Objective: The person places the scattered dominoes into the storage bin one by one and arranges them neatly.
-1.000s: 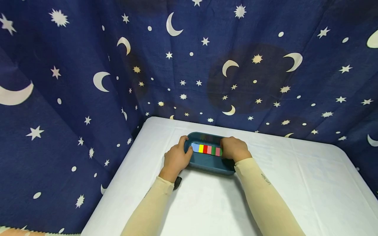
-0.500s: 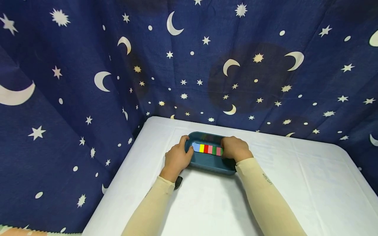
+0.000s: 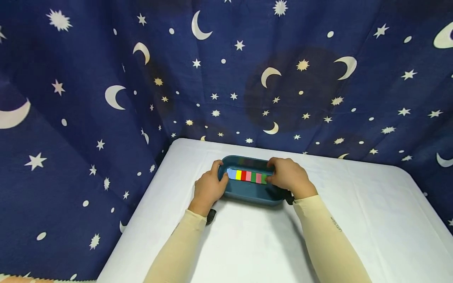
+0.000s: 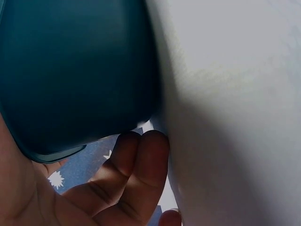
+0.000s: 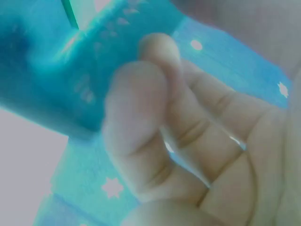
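A dark teal tray (image 3: 253,199) with rounded corners sits on the table. Lined up along its floor is a row of coloured blocks (image 3: 248,176), from blue at the left through yellow, red and pink to green at the right. My left hand (image 3: 207,188) holds the tray's left end, thumb over the rim. In the left wrist view, its fingers (image 4: 148,157) curl against the outer wall. At the right end, my right hand (image 3: 291,177) has its thumb inside by the last green block (image 3: 264,179); its curled fingers (image 5: 136,103) lie against the outside, blurred in the right wrist view.
A white cloth covers the table (image 3: 354,204). Behind and to the left hangs a dark blue curtain (image 3: 219,78) printed with moons and stars. A black wrist strap shows under each forearm.
My right hand has shifted from inside the tray outward to its right end, baring more of the last green block. The left hand keeps its hold. The head view has shifted slightly.
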A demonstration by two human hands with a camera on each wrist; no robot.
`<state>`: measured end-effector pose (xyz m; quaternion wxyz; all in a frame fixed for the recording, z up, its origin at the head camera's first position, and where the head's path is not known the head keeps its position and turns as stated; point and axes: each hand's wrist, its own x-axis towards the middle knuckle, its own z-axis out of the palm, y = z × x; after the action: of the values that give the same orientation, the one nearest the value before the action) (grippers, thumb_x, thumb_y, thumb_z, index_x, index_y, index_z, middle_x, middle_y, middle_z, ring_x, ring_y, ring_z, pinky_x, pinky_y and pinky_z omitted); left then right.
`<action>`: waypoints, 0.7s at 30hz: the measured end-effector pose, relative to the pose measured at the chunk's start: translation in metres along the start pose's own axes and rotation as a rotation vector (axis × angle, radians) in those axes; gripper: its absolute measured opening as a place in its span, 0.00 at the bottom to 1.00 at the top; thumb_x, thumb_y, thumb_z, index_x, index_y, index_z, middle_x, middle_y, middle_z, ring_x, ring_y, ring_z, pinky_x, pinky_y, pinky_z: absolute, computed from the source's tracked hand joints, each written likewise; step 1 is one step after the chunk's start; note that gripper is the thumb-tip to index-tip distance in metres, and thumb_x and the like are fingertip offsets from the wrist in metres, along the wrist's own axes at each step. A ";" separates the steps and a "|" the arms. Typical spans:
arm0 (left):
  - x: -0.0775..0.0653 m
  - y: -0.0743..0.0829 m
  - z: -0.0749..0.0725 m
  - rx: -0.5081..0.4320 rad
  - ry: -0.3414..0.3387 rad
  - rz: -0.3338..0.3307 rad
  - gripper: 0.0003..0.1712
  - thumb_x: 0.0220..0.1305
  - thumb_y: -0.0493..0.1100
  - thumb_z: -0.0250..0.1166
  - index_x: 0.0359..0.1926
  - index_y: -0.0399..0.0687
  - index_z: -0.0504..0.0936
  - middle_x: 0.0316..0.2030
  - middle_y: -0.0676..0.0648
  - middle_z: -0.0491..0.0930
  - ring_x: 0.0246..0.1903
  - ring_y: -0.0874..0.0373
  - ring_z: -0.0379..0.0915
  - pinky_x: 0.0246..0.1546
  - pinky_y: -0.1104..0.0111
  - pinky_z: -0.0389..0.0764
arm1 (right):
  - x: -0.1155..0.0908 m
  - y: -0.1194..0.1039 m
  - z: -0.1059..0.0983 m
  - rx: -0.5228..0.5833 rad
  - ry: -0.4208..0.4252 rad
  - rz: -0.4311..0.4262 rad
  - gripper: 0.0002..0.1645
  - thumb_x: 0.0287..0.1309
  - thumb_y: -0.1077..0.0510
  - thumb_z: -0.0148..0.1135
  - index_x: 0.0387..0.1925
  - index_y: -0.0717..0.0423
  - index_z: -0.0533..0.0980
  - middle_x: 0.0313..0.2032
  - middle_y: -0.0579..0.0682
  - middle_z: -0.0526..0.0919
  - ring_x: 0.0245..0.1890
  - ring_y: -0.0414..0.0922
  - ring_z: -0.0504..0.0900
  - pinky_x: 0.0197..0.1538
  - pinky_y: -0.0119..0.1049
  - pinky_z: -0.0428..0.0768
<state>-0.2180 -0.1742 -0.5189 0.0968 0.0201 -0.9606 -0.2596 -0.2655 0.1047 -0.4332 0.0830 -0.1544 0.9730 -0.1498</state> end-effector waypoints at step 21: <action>-0.004 0.008 0.003 0.005 0.006 -0.008 0.25 0.75 0.61 0.54 0.69 0.65 0.67 0.30 0.42 0.84 0.27 0.47 0.80 0.25 0.50 0.76 | -0.094 0.081 0.000 0.179 0.205 0.185 0.30 0.62 0.40 0.72 0.57 0.55 0.80 0.31 0.45 0.84 0.28 0.45 0.80 0.30 0.43 0.74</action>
<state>-0.2142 -0.1659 -0.5181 0.0987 0.0250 -0.9608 -0.2578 -0.1998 0.2091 -0.4479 0.0101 -0.0400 0.9693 -0.2425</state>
